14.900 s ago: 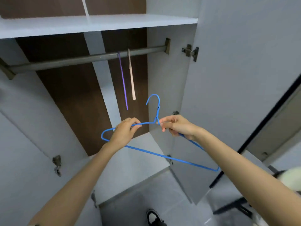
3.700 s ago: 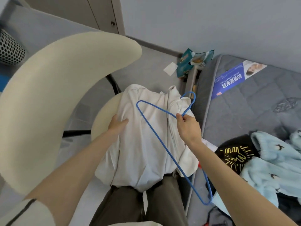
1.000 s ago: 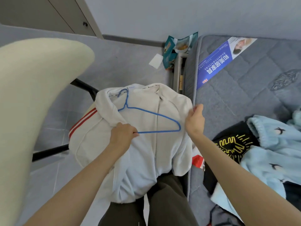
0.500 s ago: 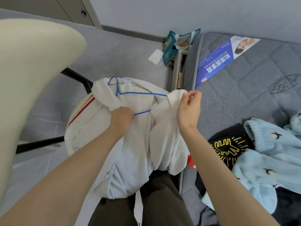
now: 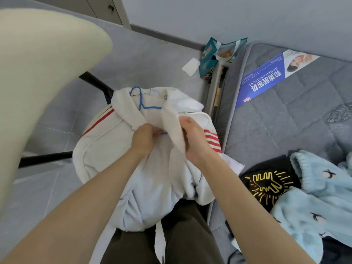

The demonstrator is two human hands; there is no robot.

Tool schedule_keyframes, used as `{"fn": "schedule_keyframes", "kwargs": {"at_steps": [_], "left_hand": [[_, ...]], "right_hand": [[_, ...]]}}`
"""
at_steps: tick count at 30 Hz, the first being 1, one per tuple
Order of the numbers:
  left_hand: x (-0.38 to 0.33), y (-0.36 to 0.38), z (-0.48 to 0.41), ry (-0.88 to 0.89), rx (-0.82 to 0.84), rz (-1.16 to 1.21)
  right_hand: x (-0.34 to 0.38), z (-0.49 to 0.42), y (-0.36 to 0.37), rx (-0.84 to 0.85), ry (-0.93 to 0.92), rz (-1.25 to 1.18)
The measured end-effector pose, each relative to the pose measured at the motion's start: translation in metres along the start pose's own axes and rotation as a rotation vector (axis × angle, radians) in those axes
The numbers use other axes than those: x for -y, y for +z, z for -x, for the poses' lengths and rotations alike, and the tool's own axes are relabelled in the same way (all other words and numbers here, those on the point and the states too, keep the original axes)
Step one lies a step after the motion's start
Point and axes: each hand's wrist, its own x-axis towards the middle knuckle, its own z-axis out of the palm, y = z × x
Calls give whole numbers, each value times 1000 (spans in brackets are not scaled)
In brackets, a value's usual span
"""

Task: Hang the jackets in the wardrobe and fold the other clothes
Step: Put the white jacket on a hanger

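1. Head camera looks down at my lap, where the white jacket point(image 5: 118, 153) lies spread, its upper part on the round seat of a chair and its lower part over my dark trousers point(image 5: 186, 235).
2. A blue hanger point(image 5: 142, 103) sits inside the jacket: its hook pokes out at the collar, part of one shoulder wire shows in the open neck, and a short piece of the bottom wire shows between my hands.
3. My left hand point(image 5: 143, 139) has its fingers curled and closed on the left front edge of the jacket, right where that bottom wire comes out.
4. My right hand point(image 5: 196, 141) grips the other front panel, thumb on top of the fabric, fingers tucked under it.
5. Red stripes show on both sleeves of the jacket.
6. A cream chair back point(image 5: 38, 73) fills the left of the view.
7. On the right is a bed point(image 5: 304, 121), with a black garment point(image 5: 266, 185) printed in yellow and a light blue fleece point(image 5: 314, 202) lying on it, touching each other.
8. A blue leaflet point(image 5: 266, 79) lies further up the bed.
9. A snack bag point(image 5: 211, 56) and a white paper slip point(image 5: 191, 66) lie on the floor point(image 5: 152, 50) near the wall.
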Motion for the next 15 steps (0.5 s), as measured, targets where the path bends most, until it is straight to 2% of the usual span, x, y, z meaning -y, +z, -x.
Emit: {"fn": "schedule_keyframes", "kwargs": {"at_steps": [2, 4, 6, 8, 10, 15], "left_hand": [[14, -1, 13, -19, -70, 236], [31, 2, 34, -24, -152, 339], [44, 12, 61, 7, -212, 414], [56, 22, 91, 1, -228, 435], [69, 32, 118, -63, -219, 399], [98, 44, 167, -180, -207, 350]], "right_hand": [[-21, -9, -1, -38, 51, 224], [-42, -18, -10, -45, 20, 516], [-58, -20, -18, -42, 21, 616], [-73, -15, -27, -73, -33, 661], [-89, -7, -40, -103, -127, 812], [-142, 21, -77, -153, -236, 1416]]}}
